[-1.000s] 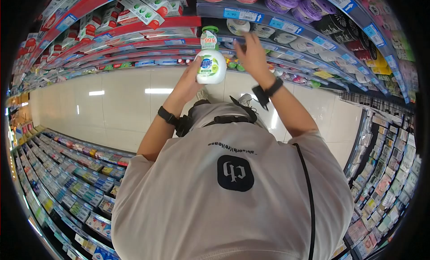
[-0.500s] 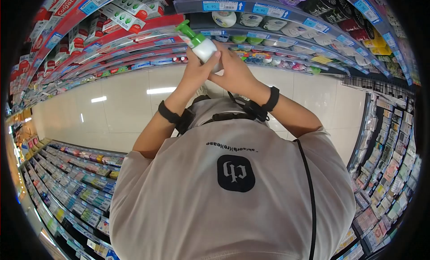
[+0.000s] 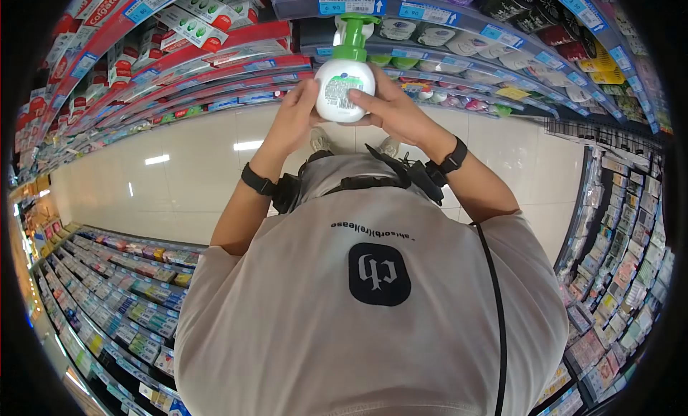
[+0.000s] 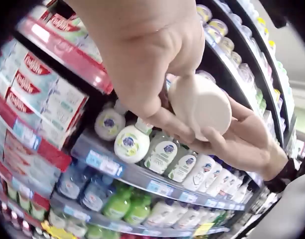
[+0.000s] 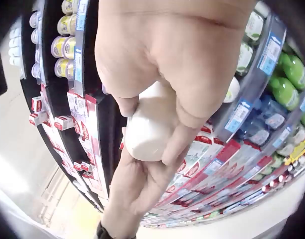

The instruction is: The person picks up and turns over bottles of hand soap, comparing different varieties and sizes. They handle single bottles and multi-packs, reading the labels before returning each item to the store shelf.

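Both hands hold one white pump bottle (image 3: pixel 344 86) with a green pump head (image 3: pixel 353 36), raised in front of the store shelving. The left hand (image 3: pixel 292 118) grips the bottle's left side, fingers curled round the body. The right hand (image 3: pixel 390 108) grips the right side, its fingers (image 3: pixel 365 95) laid across the printed back label. The bottle stands upright, pump uppermost, well clear of the shelf edge. In the left wrist view the bottle's round white base (image 4: pixel 201 103) faces the camera, cupped by fingers of both hands. Behind it a shelf (image 4: pixel 137 174) carries a row of similar white pump bottles (image 4: pixel 131 143) with blue price labels on its edge. Red toothpaste cartons (image 3: pixel 107 29) fill the shelves to the left.
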